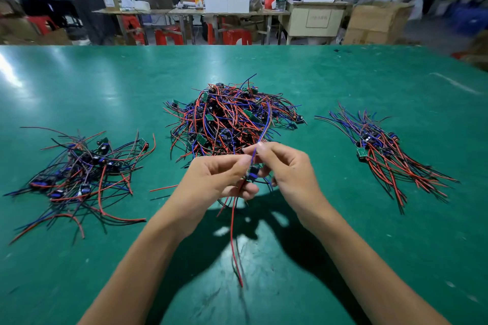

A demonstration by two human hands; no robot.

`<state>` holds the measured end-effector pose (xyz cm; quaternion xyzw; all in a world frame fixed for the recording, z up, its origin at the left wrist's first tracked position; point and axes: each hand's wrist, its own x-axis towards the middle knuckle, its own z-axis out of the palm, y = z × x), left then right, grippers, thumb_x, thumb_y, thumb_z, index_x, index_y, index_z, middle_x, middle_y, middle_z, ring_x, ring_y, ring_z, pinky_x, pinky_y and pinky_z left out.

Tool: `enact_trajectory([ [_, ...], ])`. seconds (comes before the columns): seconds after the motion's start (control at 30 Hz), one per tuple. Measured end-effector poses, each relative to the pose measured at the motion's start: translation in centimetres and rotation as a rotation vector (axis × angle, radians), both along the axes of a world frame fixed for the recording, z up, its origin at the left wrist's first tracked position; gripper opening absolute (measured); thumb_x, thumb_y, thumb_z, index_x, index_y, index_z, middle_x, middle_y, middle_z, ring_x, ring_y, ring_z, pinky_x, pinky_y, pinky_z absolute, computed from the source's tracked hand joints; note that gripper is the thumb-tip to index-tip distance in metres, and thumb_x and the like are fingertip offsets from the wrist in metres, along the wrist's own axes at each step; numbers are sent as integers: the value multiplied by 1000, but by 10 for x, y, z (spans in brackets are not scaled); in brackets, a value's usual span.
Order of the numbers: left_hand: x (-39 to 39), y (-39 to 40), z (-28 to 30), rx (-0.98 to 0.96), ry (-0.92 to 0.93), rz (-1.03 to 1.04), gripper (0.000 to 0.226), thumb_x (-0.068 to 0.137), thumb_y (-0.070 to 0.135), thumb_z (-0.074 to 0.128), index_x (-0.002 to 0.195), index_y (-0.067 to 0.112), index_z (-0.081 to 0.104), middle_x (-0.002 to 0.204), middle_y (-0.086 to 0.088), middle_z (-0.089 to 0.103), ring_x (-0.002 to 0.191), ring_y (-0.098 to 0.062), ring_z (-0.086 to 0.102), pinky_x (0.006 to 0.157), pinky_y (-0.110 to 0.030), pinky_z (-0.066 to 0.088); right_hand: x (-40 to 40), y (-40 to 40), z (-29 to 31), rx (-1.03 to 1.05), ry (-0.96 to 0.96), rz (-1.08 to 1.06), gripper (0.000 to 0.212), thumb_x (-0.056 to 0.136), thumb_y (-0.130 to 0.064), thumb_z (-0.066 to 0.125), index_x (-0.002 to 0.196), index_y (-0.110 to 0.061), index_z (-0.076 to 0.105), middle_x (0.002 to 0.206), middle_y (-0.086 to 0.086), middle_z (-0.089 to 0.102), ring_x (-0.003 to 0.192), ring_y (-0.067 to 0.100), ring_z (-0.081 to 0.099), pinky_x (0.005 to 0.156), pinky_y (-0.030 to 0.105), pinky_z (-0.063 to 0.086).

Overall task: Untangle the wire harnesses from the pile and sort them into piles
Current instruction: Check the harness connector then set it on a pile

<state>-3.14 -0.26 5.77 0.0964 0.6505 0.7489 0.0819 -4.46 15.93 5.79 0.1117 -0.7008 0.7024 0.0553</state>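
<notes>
A big tangled pile of wire harnesses (232, 119), red, blue and black wires with small green boards, lies at the table's middle. My left hand (219, 179) grips one harness (249, 178) by its small dark board just in front of the pile; its red wire (233, 232) hangs down toward me. My right hand (285, 169) pinches that harness's blue wire (264, 129), which runs up over the pile. A looser sorted pile (81, 169) lies at the left. A neater pile (383, 150) with wires laid side by side lies at the right.
The green table mat (317, 74) stretches wide around the piles. Beyond its far edge stand work benches (190, 12), red stools, cardboard boxes (375, 24) and seated people.
</notes>
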Motion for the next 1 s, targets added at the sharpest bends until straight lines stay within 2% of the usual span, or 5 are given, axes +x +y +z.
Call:
enact_trajectory([
  [0.17, 1, 2, -1, -31, -9, -27, 32, 90, 4, 69, 121, 9, 70, 97, -14, 77, 68, -18, 71, 68, -25, 59, -5, 8, 2, -34, -34, -173, 25, 106, -26, 51, 92, -21, 72, 83, -4, 78, 63, 11, 70, 51, 14, 45],
  [0.27, 2, 5, 0, -98, -27, -4, 19, 94, 7, 66, 111, 3, 73, 93, -17, 78, 62, -19, 70, 62, -27, 60, -8, 10, 1, -93, -54, -251, 25, 107, -31, 49, 91, -24, 67, 86, 2, 79, 61, 19, 72, 48, 19, 45],
  [0.6, 2, 4, 1, -264, -28, -37, 19, 96, 23, 68, 91, 8, 79, 73, -11, 73, 44, -18, 61, 43, -19, 48, -22, 30, 4, -274, -58, -509, 23, 108, -27, 43, 94, -22, 60, 74, 0, 77, 50, 11, 66, 44, 16, 44],
  [0.77, 0, -1, 2, -293, -26, -37, 19, 94, 21, 69, 85, 8, 79, 72, -13, 73, 45, -20, 62, 43, -22, 49, -31, 52, 11, -570, -97, -581, 23, 110, -23, 33, 93, -23, 49, 72, -2, 76, 56, 14, 71, 48, 17, 49],
  [1.0, -5, -8, 0, -268, 1, 50, 16, 95, 18, 67, 86, 15, 80, 72, -10, 72, 46, -21, 62, 44, -24, 50, -57, 112, 50, -435, -37, -737, 26, 108, -22, 36, 88, -23, 54, 71, -2, 47, 35, 6, 34, 39, 15, 26],
])
